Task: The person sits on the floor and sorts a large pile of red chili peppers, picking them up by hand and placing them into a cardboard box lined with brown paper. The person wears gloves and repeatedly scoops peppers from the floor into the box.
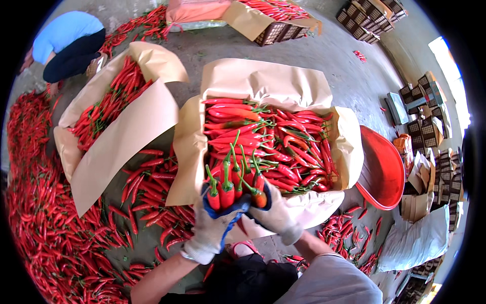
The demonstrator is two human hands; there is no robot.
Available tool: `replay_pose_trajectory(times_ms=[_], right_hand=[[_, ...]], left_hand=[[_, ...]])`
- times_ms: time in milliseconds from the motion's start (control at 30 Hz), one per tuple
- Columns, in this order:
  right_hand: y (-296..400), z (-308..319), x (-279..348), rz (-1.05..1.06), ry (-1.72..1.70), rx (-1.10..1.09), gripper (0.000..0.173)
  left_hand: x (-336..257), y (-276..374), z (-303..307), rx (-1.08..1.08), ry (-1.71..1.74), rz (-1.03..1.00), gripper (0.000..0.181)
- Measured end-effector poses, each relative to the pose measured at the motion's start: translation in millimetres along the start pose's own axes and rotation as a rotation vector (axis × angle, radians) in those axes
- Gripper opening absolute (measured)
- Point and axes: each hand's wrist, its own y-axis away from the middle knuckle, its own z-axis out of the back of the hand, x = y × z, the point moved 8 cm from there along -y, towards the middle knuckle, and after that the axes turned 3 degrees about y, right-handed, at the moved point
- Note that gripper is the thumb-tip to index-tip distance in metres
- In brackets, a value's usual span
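Both hands wear pale knit gloves with dark blue palms and hold one bunch of red chili peppers (228, 192), green stems pointing up. My left hand (216, 228) wraps the bunch from the left, and my right hand (275, 212) closes on its right side; the fingertips are partly hidden behind the peppers. The bunch is over the near left part of a crate lined with brown paper (265, 79). Inside the crate lie rows of red chili peppers (235, 142) at the left and a more mixed layer at the right.
A second paper-lined box (125, 152) of peppers stands at the left, beside a large pepper heap (57, 235) on the floor. A red plastic basin (383, 171) is right of the crate. A crouching person (72, 41) works at the upper left. Stacked brown crates (421, 98) line the right.
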Motion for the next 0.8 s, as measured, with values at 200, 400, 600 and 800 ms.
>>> replay_pose_trajectory(times_ms=[200, 400, 600, 800], right_hand=[[-33.5, 106.0, 26.8, 0.02, 0.412, 0.22, 0.05], [-108.1, 228.5, 12.6, -0.126, 1.065, 0.374, 0.052], [-164.2, 244.7, -21.7, -0.048, 1.376, 0.25, 0.05], [-178.2, 252.0, -38.8, -0.005, 1.312, 0.265, 0.054]], left_hand=[[69.5, -14.0, -101.9, -0.05, 0.488, 0.449, 0.035], [133.4, -106.1, -270.4, 0.035, 1.023, 0.661, 0.038], [141.3, -147.7, -286.1, 0.295, 0.934, 0.695, 0.046], [154.2, -135.5, -273.8, 0.371, 0.942, 0.79, 0.032]])
